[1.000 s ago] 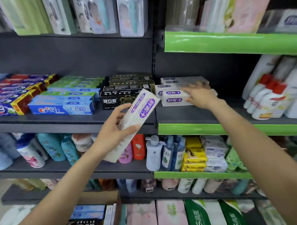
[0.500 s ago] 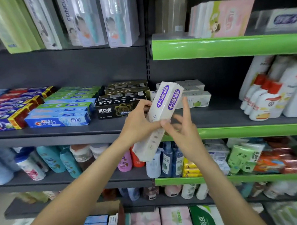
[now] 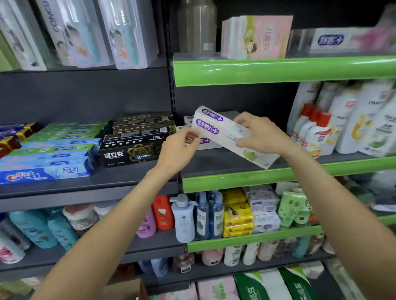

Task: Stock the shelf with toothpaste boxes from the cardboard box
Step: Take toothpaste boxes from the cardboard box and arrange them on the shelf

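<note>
Both of my hands hold a white toothpaste box with purple logos. It is tilted, its left end raised and its right end low over the green-edged shelf. My left hand pinches the left end. From above, my right hand grips the middle. More white boxes of the same kind lie on the shelf behind it, mostly hidden. The cardboard box shows at the bottom edge, between my forearms, with several boxes inside.
Black toothpaste boxes and blue and green ones fill the grey shelf to the left. White shampoo bottles stand to the right. Bottles and soap packs crowd the lower shelves; toothbrush packs hang above.
The box has swung from nearly upright to a slanted, lying position and moved right, over the green-edged shelf. My right hand shifted from its lower part to its top.
</note>
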The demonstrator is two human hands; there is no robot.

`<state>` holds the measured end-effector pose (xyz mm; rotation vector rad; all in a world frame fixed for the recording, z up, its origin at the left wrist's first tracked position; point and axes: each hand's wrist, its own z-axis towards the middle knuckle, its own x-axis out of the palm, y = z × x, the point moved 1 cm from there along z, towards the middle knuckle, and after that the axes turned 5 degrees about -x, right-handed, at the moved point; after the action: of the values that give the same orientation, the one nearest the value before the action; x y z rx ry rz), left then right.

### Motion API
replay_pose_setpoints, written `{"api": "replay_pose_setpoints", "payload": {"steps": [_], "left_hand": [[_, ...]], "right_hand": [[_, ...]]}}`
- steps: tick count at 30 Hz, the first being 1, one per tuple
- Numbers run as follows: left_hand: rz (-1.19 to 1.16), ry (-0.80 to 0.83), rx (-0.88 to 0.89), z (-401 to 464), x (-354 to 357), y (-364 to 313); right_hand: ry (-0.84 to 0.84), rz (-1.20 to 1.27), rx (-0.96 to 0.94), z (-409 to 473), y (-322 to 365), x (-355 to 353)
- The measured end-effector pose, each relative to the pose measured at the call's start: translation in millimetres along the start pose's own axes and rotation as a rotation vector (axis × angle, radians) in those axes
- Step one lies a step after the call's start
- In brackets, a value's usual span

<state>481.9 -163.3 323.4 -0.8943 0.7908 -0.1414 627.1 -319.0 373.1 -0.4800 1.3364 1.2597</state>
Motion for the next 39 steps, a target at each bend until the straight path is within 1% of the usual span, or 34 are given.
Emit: {"api": "replay_pose_setpoints", "payload": {"steps": [1,3,6,7,9,11,12,14,15,18,20,22,25,27,30,33,35,36,39], "left_hand": [[0.155,-0.037,0.057,6,-1,6],[0.417,-0.057,0.111,14,-2,15],[0.655,-0.049,0.197,26,1,22],[0.715,-0.031,0.235,30,4,24],[0.829,0.048,0.284,37,9,28],[0.926,0.118,0.276,41,14,32],[0.943,0.128,0.272,42,16,33],[0.908,0.098,0.298,42,15,33],[0.874,0.064,0.339,39,13,32],[0.695,-0.088,0.479,12,0,33],[0.509,-0.135,0.496,-23,-13,35],[0.357,-0.169,0.501,-61,-30,46],[0.257,-0.182,0.494,-114,-56,80],[0.226,-0.101,0.409,-147,-73,116],[0.207,0.064,0.152,-198,-96,180],[0.255,0.275,-0.189,-243,-115,260],[0.331,0.46,-0.42,-269,-124,316],[0.379,0.534,-0.503,-282,-128,342],[0.374,0.616,-0.625,-315,-129,407]], "right_hand": [[0.003,-0.068,-0.004,9,-6,-2],[0.04,-0.138,-0.026,26,-20,-2],[0.139,-0.166,-0.079,43,-42,12],[0.131,-0.212,-0.072,48,-49,20],[0.006,-0.307,-0.028,54,-57,38],[-0.139,-0.394,-0.014,52,-56,54],[-0.195,-0.419,-0.028,48,-53,61],[-0.291,-0.368,-0.086,35,-41,72],[-0.338,-0.316,-0.121,25,-32,77],[-0.477,-0.171,-0.25,-11,3,93],[-0.518,-0.088,-0.324,-36,29,105],[-0.501,-0.009,-0.369,-58,58,122],[-0.407,0.058,-0.386,-85,98,161],[-0.262,0.078,-0.387,-100,119,200],[0.045,0.073,-0.323,-118,142,268],[0.349,0.049,-0.225,-134,163,336],[0.478,0.057,-0.158,-145,178,381],[0.536,0.075,-0.118,-150,185,404],[0.675,0.137,0.014,-162,204,472]]}}
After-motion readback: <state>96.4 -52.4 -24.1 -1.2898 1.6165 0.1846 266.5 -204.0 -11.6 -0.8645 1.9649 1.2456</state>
